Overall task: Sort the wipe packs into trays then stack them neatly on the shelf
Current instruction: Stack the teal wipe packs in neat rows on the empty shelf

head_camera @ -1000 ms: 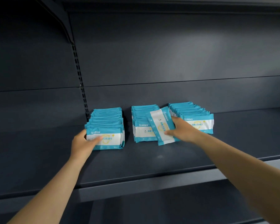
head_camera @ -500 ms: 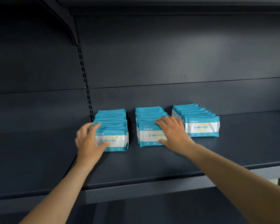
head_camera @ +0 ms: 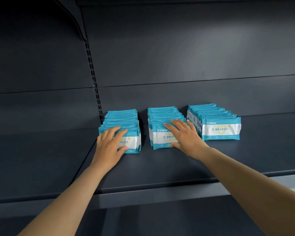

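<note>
Three rows of teal-and-white wipe packs stand upright on the dark shelf (head_camera: 160,167). My left hand (head_camera: 110,143) lies flat against the front of the left row (head_camera: 123,120), fingers spread over its front pack. My right hand (head_camera: 184,137) rests palm-down on the front pack of the middle row (head_camera: 162,116), fingers spread and holding nothing. The right row (head_camera: 218,123) stands untouched beside it, its front label fully visible. No tray is in view.
A slotted upright post (head_camera: 94,82) runs down the back panel just behind the left row. The shelf's front lip (head_camera: 160,195) crosses below my forearms. Bare shelf surface stretches left and right of the rows.
A second ago my right hand held a tilted pack in front of the middle row; that pack now stands at the row's front and the hand presses on it. My left hand moved onto the left row's front.
</note>
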Action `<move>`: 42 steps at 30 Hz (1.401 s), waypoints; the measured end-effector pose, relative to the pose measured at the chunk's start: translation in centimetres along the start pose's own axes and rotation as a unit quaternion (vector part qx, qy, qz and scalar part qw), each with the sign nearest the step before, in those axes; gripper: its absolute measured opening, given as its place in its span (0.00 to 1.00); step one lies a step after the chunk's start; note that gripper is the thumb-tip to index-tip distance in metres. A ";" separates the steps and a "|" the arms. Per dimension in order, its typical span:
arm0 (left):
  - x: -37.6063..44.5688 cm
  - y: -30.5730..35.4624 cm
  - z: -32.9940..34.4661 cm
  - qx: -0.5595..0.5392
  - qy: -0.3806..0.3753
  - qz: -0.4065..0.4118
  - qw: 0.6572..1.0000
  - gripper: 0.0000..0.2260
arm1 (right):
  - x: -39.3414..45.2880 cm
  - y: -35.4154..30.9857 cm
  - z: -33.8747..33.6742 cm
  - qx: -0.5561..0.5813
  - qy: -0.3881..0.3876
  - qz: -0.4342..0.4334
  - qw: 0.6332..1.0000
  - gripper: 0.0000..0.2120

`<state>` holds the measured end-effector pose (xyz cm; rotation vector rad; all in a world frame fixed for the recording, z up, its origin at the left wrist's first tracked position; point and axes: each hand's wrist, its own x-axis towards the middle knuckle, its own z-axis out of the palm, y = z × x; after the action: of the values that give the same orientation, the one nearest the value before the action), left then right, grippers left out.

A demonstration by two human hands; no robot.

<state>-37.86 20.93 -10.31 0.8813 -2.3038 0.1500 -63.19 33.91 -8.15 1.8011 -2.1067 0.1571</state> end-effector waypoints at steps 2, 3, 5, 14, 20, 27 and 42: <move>-0.1 0.3 -0.2 0.002 -0.004 -0.006 1.000 0.26 | -0.3 -0.1 -0.4 0.002 -0.004 -0.001 1.000 0.36; -0.2 0.4 -0.4 -0.001 -0.007 -0.011 1.000 0.26 | -0.5 -0.2 -0.6 0.002 -0.003 -0.001 1.000 0.36; -0.2 0.9 -1.0 -0.004 -0.018 -0.025 1.000 0.27 | -1.0 -0.2 -1.2 0.010 0.007 0.002 1.000 0.36; -1.4 6.0 -6.2 0.032 -0.097 -0.045 0.994 0.27 | -6.4 0.5 -4.6 0.056 0.063 0.005 0.996 0.29; -6.3 11.3 -9.3 0.017 -0.098 -0.029 0.995 0.24 | -13.4 0.2 -7.0 0.067 0.077 0.014 0.995 0.28; -14.7 16.8 -9.9 0.002 -0.109 -0.011 0.994 0.22 | -24.1 -0.6 -7.9 0.077 0.035 0.038 0.996 0.29; -34.4 24.4 4.4 -0.076 -0.293 -0.097 0.948 0.19 | -42.9 0.0 5.7 0.101 -0.170 0.073 0.977 0.28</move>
<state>-36.46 57.27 -32.08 1.1818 -2.6923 -0.4266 -59.23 72.12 -28.16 1.8960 -2.5474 0.1087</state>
